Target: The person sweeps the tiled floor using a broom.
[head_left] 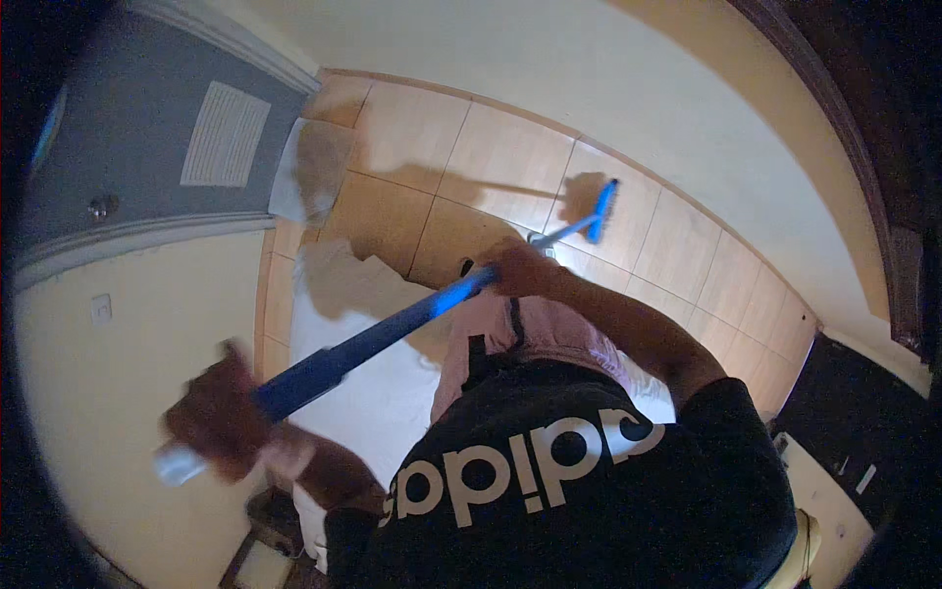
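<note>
A long-handled blue brush (388, 332) slants across the view from lower left to upper right. Its narrow blue head (602, 212), with dark bristles, is over the tiled floor near the far wall's foot; whether it touches the tiles I cannot tell. My left hand (221, 417), smeared by motion, is closed round the thick upper end, and a whitish tip pokes out beyond it. Farther down the shaft, my right hand (520, 270) grips the handle in front of my body. A thinner pale stretch of shaft runs from there to the head.
White sheeting (358, 344) covers a broad surface at my left. Beyond it stands a grey door (147, 118) with a slatted vent, and a whitish mat (299, 172) lies by its sill. Dark furniture (834, 422) is at the right. Skirting (471, 96) edges the tiled floor (500, 147).
</note>
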A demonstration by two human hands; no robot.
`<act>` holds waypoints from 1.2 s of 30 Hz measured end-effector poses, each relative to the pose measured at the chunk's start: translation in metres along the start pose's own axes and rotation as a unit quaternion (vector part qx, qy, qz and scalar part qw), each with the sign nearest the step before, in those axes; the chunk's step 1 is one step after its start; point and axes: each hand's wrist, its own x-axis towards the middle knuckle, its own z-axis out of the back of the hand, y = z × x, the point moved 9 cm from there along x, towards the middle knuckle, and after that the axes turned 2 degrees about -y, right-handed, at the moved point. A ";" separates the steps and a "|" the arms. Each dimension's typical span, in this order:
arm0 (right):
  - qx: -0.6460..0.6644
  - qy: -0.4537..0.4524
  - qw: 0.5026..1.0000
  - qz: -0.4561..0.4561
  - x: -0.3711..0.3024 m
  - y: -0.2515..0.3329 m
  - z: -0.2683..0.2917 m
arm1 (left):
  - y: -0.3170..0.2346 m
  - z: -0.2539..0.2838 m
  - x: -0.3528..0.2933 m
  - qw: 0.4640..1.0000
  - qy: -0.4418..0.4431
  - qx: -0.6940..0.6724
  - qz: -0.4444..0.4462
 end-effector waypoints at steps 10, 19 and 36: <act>0.137 -0.010 0.966 0.219 0.149 0.162 -0.095 | -0.121 -0.069 0.000 0.963 0.233 0.003 -0.139; 0.026 0.017 0.997 0.064 0.073 0.074 -0.105 | -0.089 0.025 0.018 0.937 0.007 -0.302 -0.177; 0.056 -0.070 0.981 0.169 0.181 0.114 -0.037 | -0.118 -0.049 0.045 0.945 0.299 -0.001 -0.134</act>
